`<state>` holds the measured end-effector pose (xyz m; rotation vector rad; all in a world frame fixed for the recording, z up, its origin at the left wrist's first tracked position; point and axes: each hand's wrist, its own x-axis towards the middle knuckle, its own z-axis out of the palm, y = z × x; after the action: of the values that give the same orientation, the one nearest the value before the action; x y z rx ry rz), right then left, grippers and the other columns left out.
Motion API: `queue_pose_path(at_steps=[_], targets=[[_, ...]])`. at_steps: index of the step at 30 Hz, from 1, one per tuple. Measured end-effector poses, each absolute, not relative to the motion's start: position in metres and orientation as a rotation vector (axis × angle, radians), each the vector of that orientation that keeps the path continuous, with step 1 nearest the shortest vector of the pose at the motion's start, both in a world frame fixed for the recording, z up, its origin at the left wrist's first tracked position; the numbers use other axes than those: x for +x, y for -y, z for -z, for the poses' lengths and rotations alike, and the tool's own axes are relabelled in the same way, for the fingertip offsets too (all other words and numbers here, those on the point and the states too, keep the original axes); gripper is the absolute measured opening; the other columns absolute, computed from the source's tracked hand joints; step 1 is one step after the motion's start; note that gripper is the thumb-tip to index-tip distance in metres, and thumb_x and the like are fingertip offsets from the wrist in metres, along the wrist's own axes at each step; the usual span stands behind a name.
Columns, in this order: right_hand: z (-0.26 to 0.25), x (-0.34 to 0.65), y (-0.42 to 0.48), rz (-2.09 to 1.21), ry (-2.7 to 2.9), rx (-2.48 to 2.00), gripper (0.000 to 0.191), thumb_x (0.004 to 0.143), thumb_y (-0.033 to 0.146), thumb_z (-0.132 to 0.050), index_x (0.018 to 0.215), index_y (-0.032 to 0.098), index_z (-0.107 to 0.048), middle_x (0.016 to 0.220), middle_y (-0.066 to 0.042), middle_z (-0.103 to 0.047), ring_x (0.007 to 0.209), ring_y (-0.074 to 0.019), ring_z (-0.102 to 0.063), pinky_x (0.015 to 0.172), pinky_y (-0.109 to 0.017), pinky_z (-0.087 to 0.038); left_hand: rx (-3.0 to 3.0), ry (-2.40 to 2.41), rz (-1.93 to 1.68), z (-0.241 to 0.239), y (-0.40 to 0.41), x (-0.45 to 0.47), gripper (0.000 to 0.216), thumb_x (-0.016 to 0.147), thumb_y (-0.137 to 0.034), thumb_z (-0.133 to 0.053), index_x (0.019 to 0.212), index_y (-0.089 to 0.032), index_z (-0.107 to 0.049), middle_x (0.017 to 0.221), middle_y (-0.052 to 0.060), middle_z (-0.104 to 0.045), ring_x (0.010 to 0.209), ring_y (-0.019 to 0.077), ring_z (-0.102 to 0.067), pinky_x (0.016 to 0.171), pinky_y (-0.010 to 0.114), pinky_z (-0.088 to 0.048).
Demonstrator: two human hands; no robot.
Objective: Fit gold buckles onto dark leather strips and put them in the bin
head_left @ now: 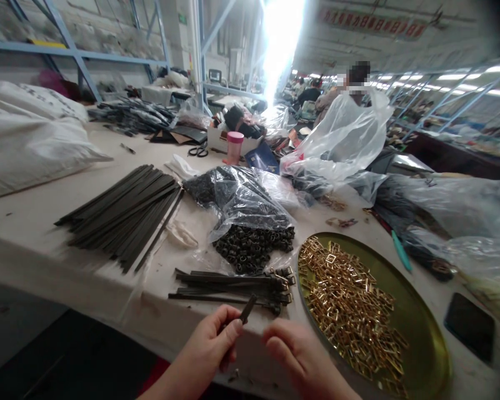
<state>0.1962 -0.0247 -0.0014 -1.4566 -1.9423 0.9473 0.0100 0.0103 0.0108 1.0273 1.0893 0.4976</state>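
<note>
My left hand [220, 339] pinches a dark leather strap [249, 309] at the table's front edge, its end pointing up between thumb and finger. My right hand [295, 355] is beside it, smeared by motion with curled fingers; whether anything is in them I cannot make out. Just beyond lies a small stack of dark straps with gold buckles [233, 288]. To the right of it, an oval gold-green tray [420, 339] holds a heap of gold buckles [354, 305]. Behind the stack, a clear plastic bag [250, 194] spills small black loops [254, 244].
Loose dark straps [125, 211] lie fanned out on the left. A white sack [33, 139] stands beyond them. Scissors [198, 150], a pink-lidded jar [234, 145], a teal-handled tool [401, 251] and a phone [470, 325] lie about. A person [350, 91] is behind the plastic bags.
</note>
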Motion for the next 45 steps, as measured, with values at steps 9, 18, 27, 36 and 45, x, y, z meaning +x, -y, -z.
queue_pose_path(at_steps=[9, 18, 27, 36, 45], targets=[[0.007, 0.236, -0.103, -0.402, 1.971, -1.934, 0.01, 0.081, 0.023, -0.049, 0.079, 0.02, -0.058, 0.083, -0.003, -0.06, 0.075, -0.017, -0.056, 0.067, -0.026, -0.038, 1.006, -1.088, -0.477, 0.008, -0.043, 0.017, 0.048, 0.062, -0.065, -0.052, 0.071, -0.019, -0.04, 0.052, -0.01, -0.037, 0.035, 0.0026, -0.027, 0.034, 0.016, -0.021], [0.027, 0.235, -0.116, -0.539, 1.961, -1.881, 0.005, 0.069, 0.018, -0.056, 0.073, 0.019, -0.053, 0.073, -0.002, -0.058, 0.071, -0.0167, -0.053, 0.063, -0.027, -0.037, 1.058, -1.098, -0.481, 0.003, -0.047, 0.017, 0.036, 0.069, -0.053, -0.05, 0.072, -0.018, -0.042, 0.056, -0.008, -0.04, 0.039, 0.0035, -0.032, 0.038, 0.016, -0.024], [-0.015, 0.214, -0.049, -1.151, 1.315, -1.325, 0.019, 0.07, 0.031, -0.06, 0.081, 0.019, -0.049, 0.07, 0.003, -0.051, 0.063, -0.0109, -0.05, 0.06, -0.024, -0.041, 1.237, -1.023, -0.648, -0.022, -0.037, 0.033, 0.024, 0.076, -0.04, -0.048, 0.07, -0.018, -0.043, 0.055, -0.008, -0.037, 0.042, 0.0051, -0.033, 0.04, 0.017, -0.027], [-0.007, 0.189, -0.008, -1.466, 0.931, -1.152, 0.034, 0.061, 0.038, -0.073, 0.069, 0.017, -0.047, 0.057, 0.007, -0.048, 0.053, -0.0073, -0.042, 0.053, -0.021, -0.033, 1.433, -1.13, -0.651, -0.024, -0.02, 0.027, 0.018, 0.078, -0.032, -0.045, 0.068, -0.017, -0.046, 0.056, -0.006, -0.037, 0.049, 0.0079, -0.037, 0.046, 0.019, -0.03], [0.001, 0.179, 0.005, -1.447, 0.943, -1.137, 0.025, 0.068, 0.035, -0.068, 0.078, 0.017, -0.055, 0.066, 0.003, -0.053, 0.061, -0.0098, -0.049, 0.062, -0.024, -0.039, 1.352, -1.063, -0.518, -0.021, -0.016, 0.024, 0.019, 0.075, -0.033, -0.046, 0.064, -0.018, -0.042, 0.048, -0.009, -0.033, 0.038, 0.0057, -0.03, 0.039, 0.018, -0.026]])
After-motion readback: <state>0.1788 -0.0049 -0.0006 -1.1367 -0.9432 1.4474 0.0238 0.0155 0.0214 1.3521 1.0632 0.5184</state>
